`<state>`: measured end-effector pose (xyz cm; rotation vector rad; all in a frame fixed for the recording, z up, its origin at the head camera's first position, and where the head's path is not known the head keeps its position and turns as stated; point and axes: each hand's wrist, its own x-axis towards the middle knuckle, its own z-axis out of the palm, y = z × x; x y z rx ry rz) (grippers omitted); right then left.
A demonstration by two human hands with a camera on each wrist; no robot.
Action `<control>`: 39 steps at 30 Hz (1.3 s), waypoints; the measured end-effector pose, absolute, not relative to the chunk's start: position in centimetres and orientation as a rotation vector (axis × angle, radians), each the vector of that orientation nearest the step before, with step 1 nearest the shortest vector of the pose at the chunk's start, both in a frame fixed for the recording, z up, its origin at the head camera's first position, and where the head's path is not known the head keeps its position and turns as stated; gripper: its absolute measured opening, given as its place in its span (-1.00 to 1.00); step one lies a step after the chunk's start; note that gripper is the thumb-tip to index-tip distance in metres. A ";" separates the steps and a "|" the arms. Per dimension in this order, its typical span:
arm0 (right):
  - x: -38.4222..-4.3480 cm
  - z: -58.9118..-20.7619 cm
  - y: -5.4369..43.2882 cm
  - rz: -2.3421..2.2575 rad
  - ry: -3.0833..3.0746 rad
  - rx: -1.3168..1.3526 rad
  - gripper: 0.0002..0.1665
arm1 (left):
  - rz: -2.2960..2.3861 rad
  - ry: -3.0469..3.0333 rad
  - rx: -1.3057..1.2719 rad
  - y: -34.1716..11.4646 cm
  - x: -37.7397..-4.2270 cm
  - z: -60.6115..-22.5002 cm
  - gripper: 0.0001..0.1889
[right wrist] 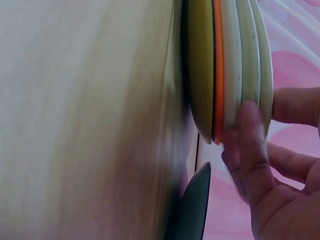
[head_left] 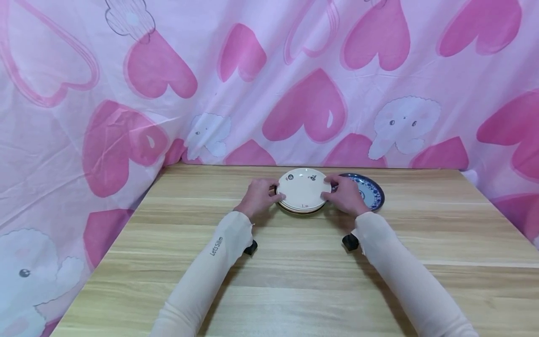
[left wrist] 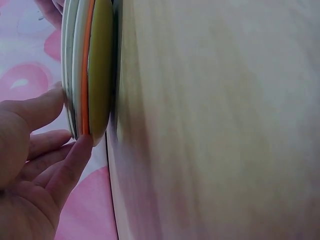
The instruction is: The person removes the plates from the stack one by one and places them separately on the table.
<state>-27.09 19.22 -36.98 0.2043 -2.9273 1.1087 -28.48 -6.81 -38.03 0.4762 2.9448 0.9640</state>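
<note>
The stack of round, glossy cream-white plates over orange and yellow-olive layers (head_left: 301, 189) is at the far side of the pale wood-grain table (head_left: 269, 290) I'm viewing. I see the left hand (head_left: 258, 196) pinching its left edge, the right hand (head_left: 347, 193) gripping its right. Near that hand lies a round blue-and-white patterned plate (head_left: 372, 192); pink heart-printed cloth (head_left: 307, 105) hangs behind.
</note>
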 end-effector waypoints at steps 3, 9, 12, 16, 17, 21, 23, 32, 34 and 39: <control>-27.0 -36.9 19.0 1.111 -2.942 0.163 -0.37 | 0.953 2.944 0.493 -6.8 -28.5 -38.1 -0.56; -27.0 -36.7 18.9 1.158 -2.944 0.108 -0.34 | 0.888 2.978 0.556 -6.9 -28.7 -38.2 -0.57; -26.9 -36.6 19.0 1.218 -2.935 0.106 -0.32 | 0.875 2.981 0.556 -7.0 -28.7 -38.1 -0.61; -26.8 -36.6 19.2 1.325 -2.924 0.093 -0.30 | 0.875 2.970 0.530 -7.0 -28.6 -37.9 -0.68; -26.8 -36.6 19.2 1.344 -2.920 0.092 -0.30 | 0.872 2.966 0.523 -6.9 -28.6 -37.8 -0.69; -26.9 -36.8 19.5 1.380 -2.903 0.089 -0.29 | 0.838 2.955 0.518 -6.9 -28.5 -37.5 -0.72; -26.9 -36.8 19.6 1.402 -2.894 0.081 -0.29 | 0.814 2.953 0.521 -6.8 -28.4 -37.2 -0.72; -26.9 -36.7 20.2 1.553 -2.828 0.001 -0.27 | 0.783 2.947 0.503 -6.9 -28.2 -36.8 -0.62; -26.8 -36.7 20.3 1.623 -2.787 -0.027 -0.27 | 0.791 2.941 0.483 -6.8 -28.2 -36.8 -0.58; -26.6 -36.7 20.5 1.800 -2.681 -0.080 -0.25 | 0.793 2.942 0.471 -6.7 -28.3 -36.7 -0.58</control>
